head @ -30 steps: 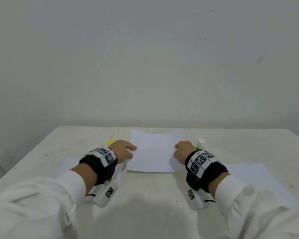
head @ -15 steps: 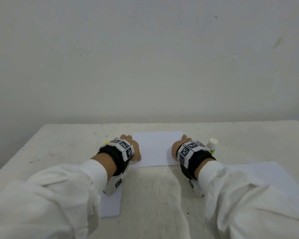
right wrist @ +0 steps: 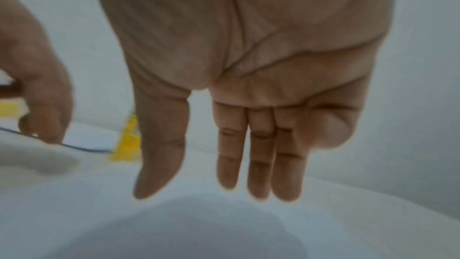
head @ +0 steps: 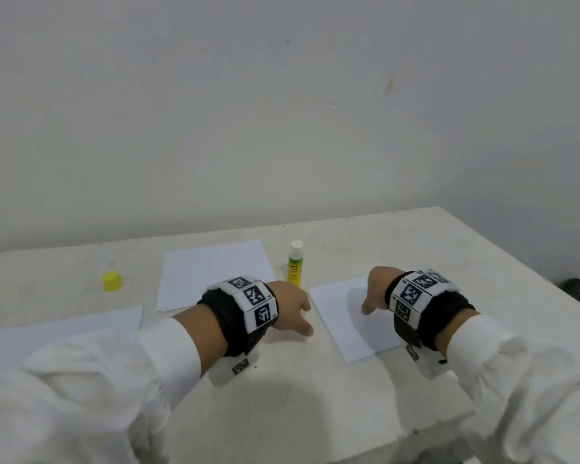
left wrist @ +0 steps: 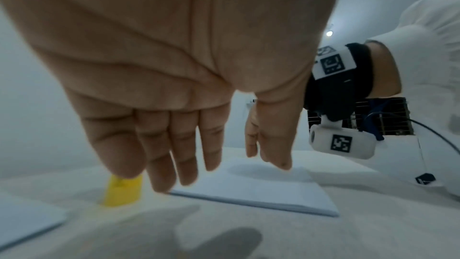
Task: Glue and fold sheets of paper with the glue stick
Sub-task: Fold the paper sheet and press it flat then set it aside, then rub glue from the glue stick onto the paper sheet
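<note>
Head view with both wrist views. The glue stick [head: 295,265] stands on the table [head: 416,249] at the far side of the gap between the two hands, nearer the left hand [head: 290,309] than the right hand [head: 375,289], and touched by neither. Its long axis is vertical: the white uncapped end points up, the yellow-green labelled body rests on its base. The yellow cap [head: 112,281] sits apart at far left. The left hand hovers over bare tabletop with fingers [left wrist: 161,157] straight and released, holding nothing; its tips hang near the left edge of the right-hand sheet [head: 342,316]. The right hand hovers above that sheet, fingers [right wrist: 259,155] likewise extended and empty, its shadow falling on the paper. A second sheet [head: 211,272] lies just left of the glue stick, at the far side; a third sheet [head: 64,329] lies at near left, partly under the left sleeve [head: 81,390]. The table is off-white and scuffed, set against a plain pale wall [head: 282,112]. Both wrists carry black bands with printed markers.
</note>
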The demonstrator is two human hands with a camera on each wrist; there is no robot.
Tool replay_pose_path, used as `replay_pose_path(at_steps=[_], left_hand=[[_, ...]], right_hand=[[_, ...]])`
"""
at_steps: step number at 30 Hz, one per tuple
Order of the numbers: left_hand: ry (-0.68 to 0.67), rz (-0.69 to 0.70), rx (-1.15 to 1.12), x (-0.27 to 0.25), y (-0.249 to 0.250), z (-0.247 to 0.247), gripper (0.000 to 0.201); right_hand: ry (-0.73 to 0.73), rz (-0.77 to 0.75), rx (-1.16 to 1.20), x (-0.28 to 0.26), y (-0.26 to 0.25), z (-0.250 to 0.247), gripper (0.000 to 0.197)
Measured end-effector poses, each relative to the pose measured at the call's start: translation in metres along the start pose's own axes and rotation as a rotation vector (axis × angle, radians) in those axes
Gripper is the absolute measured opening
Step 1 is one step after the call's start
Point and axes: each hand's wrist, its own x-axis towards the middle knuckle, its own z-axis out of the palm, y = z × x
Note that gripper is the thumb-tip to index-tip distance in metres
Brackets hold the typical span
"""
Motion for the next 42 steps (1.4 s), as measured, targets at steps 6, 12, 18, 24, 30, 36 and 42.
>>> replay_pose_path(at_steps=[6,12,18,24,30,36,42], left_hand=[[-0.009,-0.073,0.018,0.046,0.048,0.012,0.077],[0.002,-0.177,0.007,0.061,0.059,0.016,0.090],[-0.008,-0.228,-0.092,0.055,0.068,0.011,0.110],[0.016,-0.223,-0.219,0.052,0.070,0.016,0.114],[0.224,-0.158,-0.481,0.041,0.071,0.020,0.109],[0.289,-0.351,-0.778,0.035,0.072,0.028,0.057],[0.174,-0.363,-1.192,0.028,0.076,0.034,0.019]], right_hand=[[-0.115,0.061,-0.041,0.023,0.073,0.034,0.083],[-0.139,0.054,0.010,0.016,0.077,0.039,0.052],[-0.104,0.018,-0.051,0.028,0.074,0.042,0.064],[-0.058,-0.004,-0.087,0.035,0.075,0.045,0.071],[-0.016,0.026,0.011,0.032,0.077,0.049,0.087],[0.019,-0.032,0.147,0.018,0.070,0.053,0.081],[0.140,-0.194,0.252,-0.024,0.064,0.048,0.038]])
